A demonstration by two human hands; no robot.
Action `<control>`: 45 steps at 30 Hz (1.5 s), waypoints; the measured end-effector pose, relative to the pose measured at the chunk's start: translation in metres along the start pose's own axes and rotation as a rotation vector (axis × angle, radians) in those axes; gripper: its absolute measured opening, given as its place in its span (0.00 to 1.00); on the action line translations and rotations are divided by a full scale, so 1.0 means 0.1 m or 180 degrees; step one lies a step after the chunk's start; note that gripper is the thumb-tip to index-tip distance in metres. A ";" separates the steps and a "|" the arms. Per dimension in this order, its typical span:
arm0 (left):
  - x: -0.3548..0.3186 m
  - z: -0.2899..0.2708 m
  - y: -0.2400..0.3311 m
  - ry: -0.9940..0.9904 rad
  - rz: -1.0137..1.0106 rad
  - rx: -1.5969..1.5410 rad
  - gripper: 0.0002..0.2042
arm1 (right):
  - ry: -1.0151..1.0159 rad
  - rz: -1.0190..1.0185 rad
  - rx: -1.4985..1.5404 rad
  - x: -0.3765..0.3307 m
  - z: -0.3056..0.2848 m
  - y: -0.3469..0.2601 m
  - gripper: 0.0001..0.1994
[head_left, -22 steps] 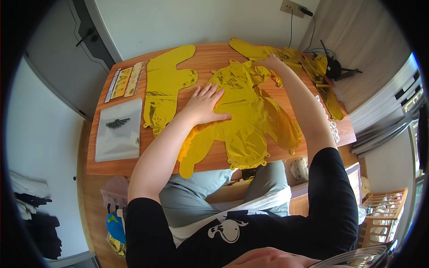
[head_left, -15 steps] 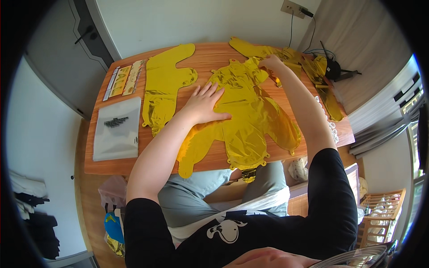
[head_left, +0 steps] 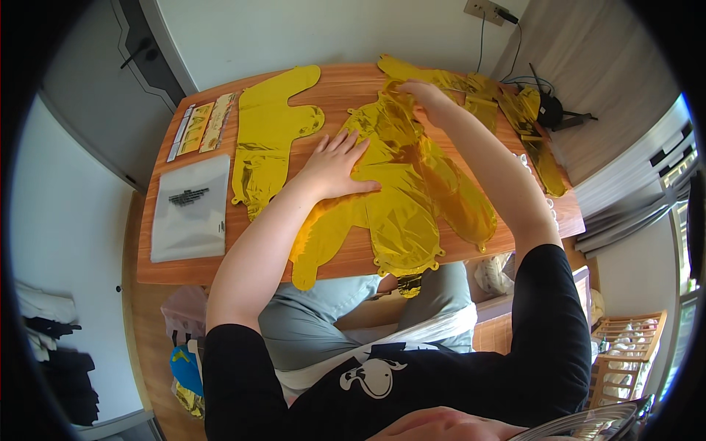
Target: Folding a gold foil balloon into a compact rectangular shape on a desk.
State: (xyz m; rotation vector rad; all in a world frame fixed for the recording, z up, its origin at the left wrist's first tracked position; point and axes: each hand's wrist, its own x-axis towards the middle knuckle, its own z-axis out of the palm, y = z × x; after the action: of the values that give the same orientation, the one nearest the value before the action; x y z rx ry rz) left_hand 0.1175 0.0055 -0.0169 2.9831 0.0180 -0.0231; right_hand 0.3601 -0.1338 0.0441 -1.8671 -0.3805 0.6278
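Note:
A large gold foil balloon (head_left: 401,209), flat and uninflated, lies in the middle of the wooden table, one lobe hanging over the front edge. My left hand (head_left: 338,169) rests flat on its left side, fingers spread. At the far end of the balloon, my right hand (head_left: 426,101) is closed on its foil, which is lifted and wrinkled there. To the left of my left hand lies another flat gold foil balloon (head_left: 266,121). More folded gold foil (head_left: 482,106) is spread beyond my right hand, along the far right of the table.
On the table's left are a clear plastic bag with dark print (head_left: 190,213) and printed card sheets (head_left: 202,128). A black router-like device (head_left: 549,112) with cables stands at the far right corner. Small white rings (head_left: 551,209) lie near the right edge. A wall (head_left: 331,33) borders the far side.
My right hand has moved left and a little farther away, drawing the balloon's far upper part up and leftward with it. My left hand stays in place on the foil.

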 end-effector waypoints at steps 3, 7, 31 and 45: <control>-0.02 0.00 -0.01 0.0013 -0.0003 0.0005 0.57 | -0.0359 0.0019 -0.0001 -0.06 0.23 0.03 0.24; -0.02 -0.01 -0.01 0.0023 -0.0022 -0.0030 0.57 | -0.0667 -0.0372 -0.0143 0.01 0.33 0.13 0.39; 0.01 0.00 0.00 0.0016 0.0004 -0.0129 0.59 | 0.0366 -0.2799 -0.3114 0.21 0.06 0.59 0.15; -0.03 0.01 -0.02 0.0017 -0.0007 -0.0052 0.58 | 0.0071 -0.1577 -0.4262 -0.08 0.28 0.50 0.42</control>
State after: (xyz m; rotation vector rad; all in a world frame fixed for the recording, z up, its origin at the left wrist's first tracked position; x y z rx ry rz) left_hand 0.1147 0.0071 -0.0177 2.9670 0.0217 -0.0150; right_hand 0.3360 -0.1354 -0.0086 -2.8195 -1.4442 -0.0919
